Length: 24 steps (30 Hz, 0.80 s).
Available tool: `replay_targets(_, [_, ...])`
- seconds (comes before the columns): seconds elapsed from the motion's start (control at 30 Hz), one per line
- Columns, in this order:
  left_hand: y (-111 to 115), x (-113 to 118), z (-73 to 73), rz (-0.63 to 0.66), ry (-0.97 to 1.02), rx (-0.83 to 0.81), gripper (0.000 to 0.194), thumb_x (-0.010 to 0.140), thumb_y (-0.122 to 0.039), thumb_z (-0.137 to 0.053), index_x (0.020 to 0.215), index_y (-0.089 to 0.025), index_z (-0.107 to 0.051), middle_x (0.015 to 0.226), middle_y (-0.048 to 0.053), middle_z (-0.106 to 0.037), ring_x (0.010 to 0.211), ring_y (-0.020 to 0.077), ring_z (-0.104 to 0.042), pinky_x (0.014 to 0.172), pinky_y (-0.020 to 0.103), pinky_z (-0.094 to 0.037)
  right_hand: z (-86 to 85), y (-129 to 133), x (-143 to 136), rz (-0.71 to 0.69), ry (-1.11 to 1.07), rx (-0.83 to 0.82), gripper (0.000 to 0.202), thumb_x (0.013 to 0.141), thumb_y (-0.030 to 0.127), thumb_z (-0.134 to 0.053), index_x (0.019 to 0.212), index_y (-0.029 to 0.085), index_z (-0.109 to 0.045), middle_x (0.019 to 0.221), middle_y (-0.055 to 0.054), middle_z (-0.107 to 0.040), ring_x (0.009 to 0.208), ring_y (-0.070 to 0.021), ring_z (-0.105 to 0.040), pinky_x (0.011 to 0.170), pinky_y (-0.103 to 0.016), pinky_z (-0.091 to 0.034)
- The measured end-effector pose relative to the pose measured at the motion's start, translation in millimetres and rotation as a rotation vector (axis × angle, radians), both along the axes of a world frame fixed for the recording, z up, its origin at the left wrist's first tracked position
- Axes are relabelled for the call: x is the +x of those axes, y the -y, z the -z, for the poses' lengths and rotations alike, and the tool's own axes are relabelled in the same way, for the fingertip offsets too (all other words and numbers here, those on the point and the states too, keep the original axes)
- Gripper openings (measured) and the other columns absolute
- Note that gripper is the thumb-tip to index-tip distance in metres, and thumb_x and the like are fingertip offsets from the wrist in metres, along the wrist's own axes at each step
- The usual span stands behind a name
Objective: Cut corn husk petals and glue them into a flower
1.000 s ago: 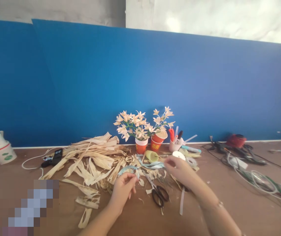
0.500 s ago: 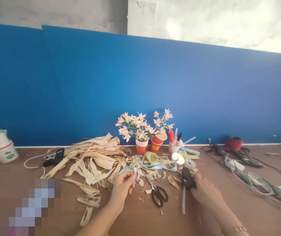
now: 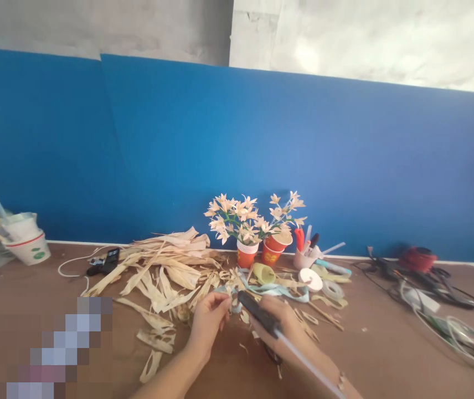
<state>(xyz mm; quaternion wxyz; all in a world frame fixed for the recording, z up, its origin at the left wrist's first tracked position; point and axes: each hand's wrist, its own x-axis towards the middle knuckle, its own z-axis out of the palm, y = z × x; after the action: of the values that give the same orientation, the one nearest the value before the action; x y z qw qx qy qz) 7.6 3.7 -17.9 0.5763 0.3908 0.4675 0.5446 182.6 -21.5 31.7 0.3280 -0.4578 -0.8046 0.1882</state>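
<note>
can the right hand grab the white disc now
Probably not: the right hand is already holding the black glue gun, though the way to the white disc looks fairly open.

Blue panel (image 3: 179,138) behind a brown tabletop (image 3: 386,354), pale wall (image 3: 365,33) above (brightest at the right).

**Counter (image 3: 386,360) by the numbers**

One left hand (image 3: 210,320) and one right hand (image 3: 290,330) are showing. One black tool (image 3: 259,314) is carrying one translucent stick (image 3: 309,363). Two flower bunches (image 3: 241,210) are standing; one white disc (image 3: 307,276) and one yellow-green roll (image 3: 264,274) are lying.
</note>
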Motion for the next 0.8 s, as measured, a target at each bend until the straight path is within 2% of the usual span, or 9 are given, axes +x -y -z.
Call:
replay_targets(0.13, [-3,-1,0.4,-0.032,-0.041,0.005,0.03,0.061,-0.042,-0.069,0.069,-0.015,-0.059,0.042,-0.006,-0.05,0.037,0.0068,-0.038,0.037,0.018,-0.026,19.4,-7,-7,-0.021,-0.002,0.074,0.012,0.079,0.018,-0.054,0.067,0.018,-0.053,0.069,-0.002,-0.053,0.063,-0.0157,-0.052,0.059,-0.025,-0.042])
replay_targets(0.3, [-2,-1,1.4,-0.036,-0.085,0.002,0.028,0.063,-0.042,-0.068,0.068,-0.016,-0.058,0.041,-0.006,-0.049,0.036,0.0075,-0.037,0.037,0.019,-0.025,35.9,-8,-6,-0.03,-0.023,0.065,0.007,0.072,0.011,-0.056,0.072,0.018,-0.056,0.073,-0.003,-0.053,0.067,-0.0172,-0.054,0.061,-0.025,-0.044])
replay_targets(0.4, [0,0,0.5,-0.036,-0.09,0.015,0.024,0.065,-0.039,-0.066,0.067,-0.016,-0.058,0.042,-0.006,-0.048,0.038,0.0074,-0.037,0.038,0.019,-0.024,38.7,-9,-7,-0.043,-0.056,0.042,0.012,0.071,0.009,-0.055,0.077,0.019,-0.059,0.077,-0.004,-0.054,0.07,-0.0173,-0.056,0.062,-0.025,-0.045])
replay_targets(0.8, [2,1,-3.8,-0.041,-0.075,0.057,0.022,0.066,-0.037,-0.067,0.066,-0.017,-0.058,0.044,-0.008,-0.043,0.038,0.0058,-0.032,0.04,0.019,-0.023,39.4,-8,-6,-0.039,-0.069,0.007,0.013,0.069,0.006,-0.053,0.072,0.018,-0.058,0.077,-0.004,-0.053,0.067,-0.0163,-0.056,0.061,-0.025,-0.045])
